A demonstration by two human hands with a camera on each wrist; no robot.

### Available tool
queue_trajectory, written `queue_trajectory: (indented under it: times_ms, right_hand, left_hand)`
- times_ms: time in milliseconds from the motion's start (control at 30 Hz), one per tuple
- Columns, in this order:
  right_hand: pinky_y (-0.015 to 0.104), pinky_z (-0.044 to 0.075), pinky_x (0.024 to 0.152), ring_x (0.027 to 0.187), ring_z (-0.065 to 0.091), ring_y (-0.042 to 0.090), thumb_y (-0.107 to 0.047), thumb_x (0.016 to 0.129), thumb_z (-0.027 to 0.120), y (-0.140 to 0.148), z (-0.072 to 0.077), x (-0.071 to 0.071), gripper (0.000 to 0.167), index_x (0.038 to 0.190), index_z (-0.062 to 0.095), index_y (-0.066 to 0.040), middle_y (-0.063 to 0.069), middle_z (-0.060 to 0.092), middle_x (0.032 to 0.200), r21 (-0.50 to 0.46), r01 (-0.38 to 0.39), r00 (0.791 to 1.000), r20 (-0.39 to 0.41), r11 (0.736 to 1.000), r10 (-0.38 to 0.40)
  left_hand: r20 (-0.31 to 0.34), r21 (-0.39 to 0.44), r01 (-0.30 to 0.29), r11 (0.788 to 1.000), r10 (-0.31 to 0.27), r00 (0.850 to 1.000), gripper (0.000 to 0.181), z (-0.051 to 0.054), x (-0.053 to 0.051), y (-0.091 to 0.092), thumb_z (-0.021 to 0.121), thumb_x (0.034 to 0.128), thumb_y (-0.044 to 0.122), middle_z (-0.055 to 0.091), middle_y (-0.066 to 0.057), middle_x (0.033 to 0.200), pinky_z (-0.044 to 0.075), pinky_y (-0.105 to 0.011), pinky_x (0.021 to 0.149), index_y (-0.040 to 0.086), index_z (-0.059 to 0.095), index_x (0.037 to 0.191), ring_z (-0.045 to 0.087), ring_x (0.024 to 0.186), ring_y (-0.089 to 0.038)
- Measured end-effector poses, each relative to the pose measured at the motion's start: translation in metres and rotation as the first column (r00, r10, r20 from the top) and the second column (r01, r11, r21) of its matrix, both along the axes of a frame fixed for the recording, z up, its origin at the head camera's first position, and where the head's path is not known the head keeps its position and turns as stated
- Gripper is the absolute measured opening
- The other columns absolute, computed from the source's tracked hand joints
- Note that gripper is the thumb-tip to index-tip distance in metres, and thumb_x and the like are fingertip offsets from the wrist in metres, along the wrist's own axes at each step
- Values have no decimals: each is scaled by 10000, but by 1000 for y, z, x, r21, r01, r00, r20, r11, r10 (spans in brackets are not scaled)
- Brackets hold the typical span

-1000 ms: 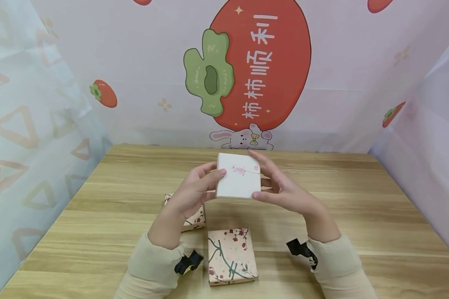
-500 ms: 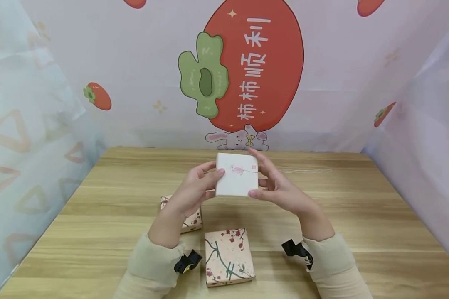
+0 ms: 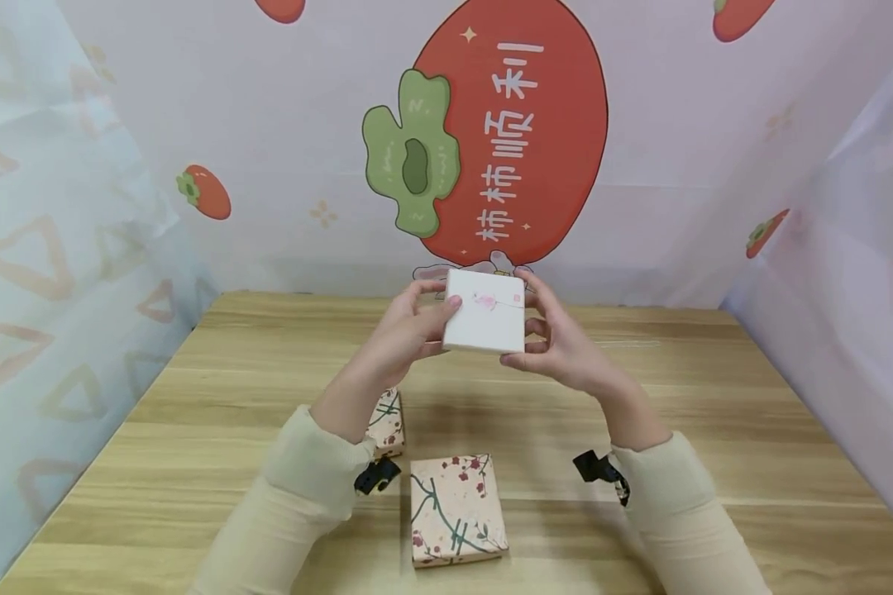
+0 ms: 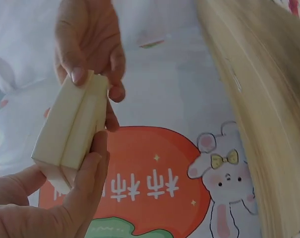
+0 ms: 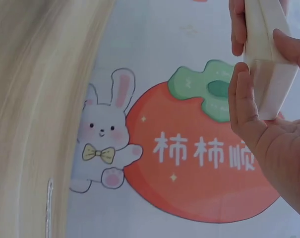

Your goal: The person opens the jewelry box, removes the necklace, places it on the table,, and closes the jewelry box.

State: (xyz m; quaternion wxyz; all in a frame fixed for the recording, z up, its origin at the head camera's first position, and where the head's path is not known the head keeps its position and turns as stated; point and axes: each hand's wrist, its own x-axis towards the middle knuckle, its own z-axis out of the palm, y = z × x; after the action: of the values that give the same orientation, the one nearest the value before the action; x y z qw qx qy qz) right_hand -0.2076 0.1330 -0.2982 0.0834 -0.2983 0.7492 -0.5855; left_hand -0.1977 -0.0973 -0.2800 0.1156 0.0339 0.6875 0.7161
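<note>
A white square box (image 3: 484, 318) with a small pink print is held up above the table's far part. My left hand (image 3: 405, 335) grips its left side, thumb on the printed face. On the right side my right hand (image 3: 565, 343) holds it by the edges, thumb at the lower corner. The left wrist view shows the box (image 4: 65, 124) from its side, with a seam along it, between my left hand (image 4: 65, 208) and right hand (image 4: 92, 44). In the right wrist view, the box (image 5: 271, 59) rests in the fingers of my right hand (image 5: 273, 139).
A pink box with a floral branch pattern (image 3: 457, 512) lies on the wooden table (image 3: 714, 413) near the front. Behind and left of it, a second patterned box (image 3: 387, 426) is partly hidden by my left arm. A thin white string (image 3: 628, 343) lies at the back right.
Both hands have raised the white box and moved it slightly away and to the right, still gripping it. The patterned boxes stay put on the table.
</note>
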Motion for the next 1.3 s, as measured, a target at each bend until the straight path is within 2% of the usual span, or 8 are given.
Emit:
queue_trajectory:
  times_ms: [233,433,567,700,800,967,1100,1300]
  right_hand:
    - [271,571,768,1085,548,290,85,857,696,10,-1,-39,1014,1581,44,-195,155,241,1501,163,60,995,64,985,-71]
    - [314,567,751,1066,579,350,11,837,755,9,-23,-73,989,1573,103,-96,173,297,1489,308,105,992,36,945,-122]
    - [331,557,815,1088,599,364,-2,819,776,7,-44,-91,1011,1572,105,-64,191,304,1517,382,105,988,63,918,-139]
    - [438,506,971,1151,570,402,2,805,783,1,-59,-101,1016,1563,107,-32,225,312,1532,448,104,985,75,888,-153]
    - [549,315,1159,1360,400,437,-25,792,799,-3,-66,-106,1034,1568,116,-40,229,309,1564,519,138,980,49,843,-191]
    - [632,137,1201,1483,86,463,-119,800,810,-7,-72,-112,1059,1588,103,-100,202,261,1609,639,176,960,56,749,-273]
    - [650,89,1202,1481,1,518,-123,821,785,-11,-76,-116,1052,1590,67,-97,208,234,1621,661,145,962,81,737,-262]
    - [628,68,1212,1478,-7,509,-104,826,765,-15,-81,-121,1060,1595,35,-99,171,189,1650,665,137,956,104,734,-273]
  left_hand:
    - [25,-180,6,984,-1,1000,459,-4,-40,12,573,1013,186,599,-178,1327,544,-451,972,66,440,1436,660,960,-235]
    - [108,-286,32,958,-1,994,463,-28,-77,23,555,1007,97,595,-185,1324,544,-381,930,24,463,1455,616,969,-212]
    - [193,-309,32,951,29,981,478,-47,-95,28,543,993,34,581,-199,1348,540,-383,961,-9,448,1459,617,983,-215]
    - [251,-332,27,943,60,966,452,-60,-105,31,530,960,-42,563,-198,1357,518,-412,1019,-45,487,1410,594,982,-228]
    - [251,-373,17,928,83,964,425,-64,-109,34,521,929,-85,552,-192,1335,536,-404,985,-74,507,1354,561,915,-213]
    - [203,-488,28,872,82,976,695,-68,-117,39,485,854,-165,469,-180,1404,482,-287,678,12,357,1514,444,694,-171]
    - [205,-570,41,821,94,974,807,-73,-123,42,462,828,-189,422,-174,1447,375,-232,525,53,245,1567,400,626,-158]
    - [212,-605,36,795,118,970,559,-78,-129,44,462,828,-203,485,-222,1281,401,-199,479,-97,398,1373,334,520,-113]
